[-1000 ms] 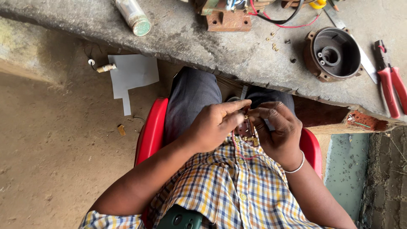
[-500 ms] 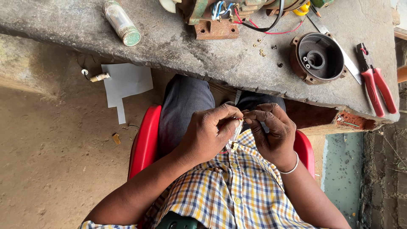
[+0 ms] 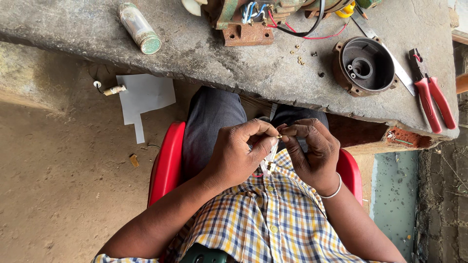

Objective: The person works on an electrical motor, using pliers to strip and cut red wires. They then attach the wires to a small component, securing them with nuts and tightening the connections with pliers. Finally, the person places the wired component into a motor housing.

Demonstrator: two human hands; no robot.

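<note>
- Grey stone makes up the worktop (image 3: 146, 58), rough and stained, with a dirt floor (image 3: 58, 185) below it.
- Both hands meet over the lap, just under the worktop's edge.
- On the left hand (image 3: 239, 158), the fingers (image 3: 258, 129) are pinched shut on a tiny brass bit (image 3: 279, 137). It is so small that its kind is hard to tell.
- On the right hand (image 3: 312, 153), the fingers (image 3: 295, 131) are curled in tight and touch the same bit from the other side. Whether they grip it or only press on it cannot be told.
- A pale strip (image 3: 269, 158) hangs down between the hands. Most of it is hidden behind them.
- A silver bangle (image 3: 334, 190) sits on the right wrist.
- The person wears a checked shirt (image 3: 263, 224) and sits on a red chair (image 3: 168, 165). Most of the chair is hidden under them.
- On the worktop lies a round dark metal cap (image 3: 363, 65), with little brass bits (image 3: 298, 57) near it.
- Red pliers (image 3: 431, 92) lie at the right end.
- A rusty machine with wires (image 3: 253, 17) is cut off by the top edge.
- A small jar (image 3: 139, 27) lies on its side at the left.
- White paper (image 3: 144, 95) lies on the floor, partly under the worktop.
</note>
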